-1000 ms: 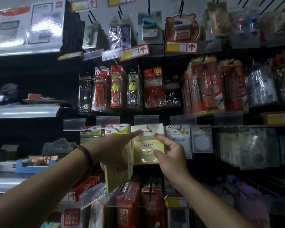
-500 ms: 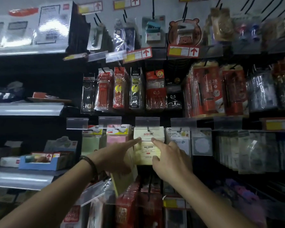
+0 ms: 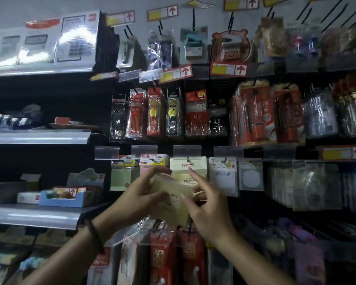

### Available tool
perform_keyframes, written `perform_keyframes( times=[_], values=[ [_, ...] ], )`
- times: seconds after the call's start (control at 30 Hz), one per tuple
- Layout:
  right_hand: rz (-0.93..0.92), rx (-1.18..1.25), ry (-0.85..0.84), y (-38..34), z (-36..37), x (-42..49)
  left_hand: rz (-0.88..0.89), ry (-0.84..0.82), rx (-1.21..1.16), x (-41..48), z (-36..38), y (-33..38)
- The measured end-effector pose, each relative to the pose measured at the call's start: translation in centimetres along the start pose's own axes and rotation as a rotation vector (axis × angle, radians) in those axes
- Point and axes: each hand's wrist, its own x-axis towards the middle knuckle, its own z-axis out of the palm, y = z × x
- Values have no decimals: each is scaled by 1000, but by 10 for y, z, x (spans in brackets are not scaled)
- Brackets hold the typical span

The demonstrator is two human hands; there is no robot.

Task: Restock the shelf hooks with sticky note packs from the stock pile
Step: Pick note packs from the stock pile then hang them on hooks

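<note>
On my feed both forearms were bare along all the length I could see, and so were the left hand (image 3: 140,194) and the right hand (image 3: 209,204). The only thing worn was a bracelet (image 3: 95,237) around the left wrist: a dark, narrow band of small rounded beads strung close together, snug against the arm just behind the hand. In the dim light it read as dark brown or black; I could not tell which. The fingers were blurred, so nails and finer marks were lost to me.
</note>
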Motion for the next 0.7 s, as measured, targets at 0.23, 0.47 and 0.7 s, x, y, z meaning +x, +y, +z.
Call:
perform_keyframes(
  times=[0.23, 0.47, 0.7],
  values=[
    [167, 152, 128, 9, 2, -1, 9, 20, -67, 19, 10, -25],
    [115, 185, 164, 22, -1, 15, 101, 196, 18, 39, 17, -45],
    [68, 190, 267, 27, 6, 24, 324, 473, 262, 56, 29, -63]
  ],
)
